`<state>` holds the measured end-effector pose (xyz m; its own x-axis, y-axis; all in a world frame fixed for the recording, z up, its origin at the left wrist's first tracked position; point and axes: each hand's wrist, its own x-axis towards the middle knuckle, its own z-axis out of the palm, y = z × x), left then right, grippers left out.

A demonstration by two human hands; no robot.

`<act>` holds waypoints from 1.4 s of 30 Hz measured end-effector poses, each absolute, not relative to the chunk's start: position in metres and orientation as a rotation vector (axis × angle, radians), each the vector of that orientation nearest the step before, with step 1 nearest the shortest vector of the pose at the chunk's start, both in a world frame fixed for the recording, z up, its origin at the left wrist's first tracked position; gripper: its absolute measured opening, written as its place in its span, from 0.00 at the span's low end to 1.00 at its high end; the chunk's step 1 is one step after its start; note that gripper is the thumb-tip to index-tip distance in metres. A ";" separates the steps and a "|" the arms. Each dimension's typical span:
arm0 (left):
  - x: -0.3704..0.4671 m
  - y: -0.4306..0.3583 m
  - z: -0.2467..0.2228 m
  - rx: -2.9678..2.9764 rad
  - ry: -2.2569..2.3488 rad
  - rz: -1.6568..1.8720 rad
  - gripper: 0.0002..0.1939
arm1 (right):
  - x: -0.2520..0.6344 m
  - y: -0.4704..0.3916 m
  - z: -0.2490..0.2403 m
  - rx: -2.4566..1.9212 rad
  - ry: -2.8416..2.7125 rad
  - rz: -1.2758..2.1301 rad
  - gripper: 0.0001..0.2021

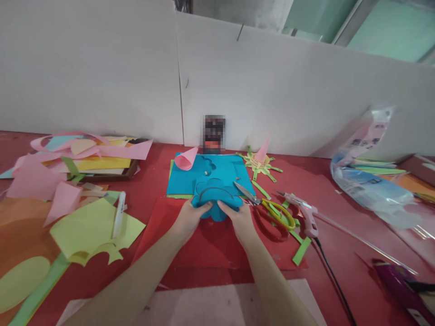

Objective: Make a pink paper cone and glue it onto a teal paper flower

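Note:
Both my left hand (194,215) and my right hand (237,217) grip a blue paper flower cutout (214,195) from its two sides. My thumbs lie on its near face, and the other fingers are mostly hidden behind it. A curved dark line runs across the cutout, which looks bent. Behind it lies a blue paper sheet (183,181) with a small cut-out gap at its far edge. Scissors with yellow handles (278,215) rest just right of my right hand, blades slightly apart. Under my hands is a red sheet (204,249).
Left are pink paper scraps (37,176), a yellow-green sheet (84,226) and a white pen (118,215). A pink paper cone (186,159) and a petalled paper piece (260,164) stand behind. Right are a pink glue gun (304,213), a purple tool (401,285) and a plastic bag (370,185).

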<state>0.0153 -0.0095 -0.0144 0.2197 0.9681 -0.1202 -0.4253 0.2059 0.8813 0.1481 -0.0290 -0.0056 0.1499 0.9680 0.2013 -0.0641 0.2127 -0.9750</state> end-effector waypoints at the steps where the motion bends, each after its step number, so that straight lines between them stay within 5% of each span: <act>1: 0.015 -0.010 -0.014 0.836 0.811 1.135 0.21 | 0.148 -0.029 -0.005 -1.065 -1.135 0.990 0.14; 25: 0.018 -0.010 -0.013 0.798 0.794 1.133 0.22 | 0.149 -0.028 -0.012 -1.160 -1.081 0.931 0.13; 42: 0.011 -0.012 -0.004 1.391 1.360 1.211 0.15 | 0.153 -0.028 -0.006 -1.501 -1.091 0.677 0.19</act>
